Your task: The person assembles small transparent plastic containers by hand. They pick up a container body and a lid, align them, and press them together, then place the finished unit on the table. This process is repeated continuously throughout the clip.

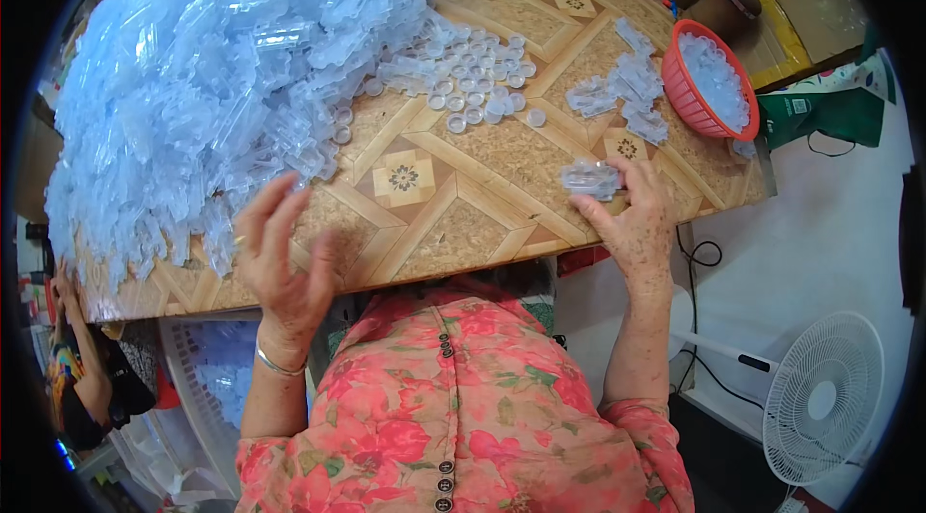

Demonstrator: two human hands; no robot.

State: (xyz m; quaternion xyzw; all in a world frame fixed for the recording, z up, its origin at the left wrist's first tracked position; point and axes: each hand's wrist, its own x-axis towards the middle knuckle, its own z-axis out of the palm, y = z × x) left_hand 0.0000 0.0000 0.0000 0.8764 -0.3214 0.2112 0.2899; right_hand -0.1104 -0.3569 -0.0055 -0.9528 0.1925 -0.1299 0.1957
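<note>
Parquet-patterned tabletop (453, 235) supports a large heap of loose clear plastic pieces (241, 60), well left of the red basket (681, 94); a far smaller quantity fills that basket. Right hand (637, 209): thumb and fingers grasp a clear plastic stack (588, 179), below-left of the basket. Left hand (285, 262): farther left, fingers spread, empty. Green bag (839, 118), right of the basket: white printed mark (800, 106), illegible.

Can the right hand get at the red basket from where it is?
Looks like yes: the right hand is close to the red basket, with bare tabletop between. It seems to hold clear plastic pieces, though, so grabbing the rim may be awkward.
</note>
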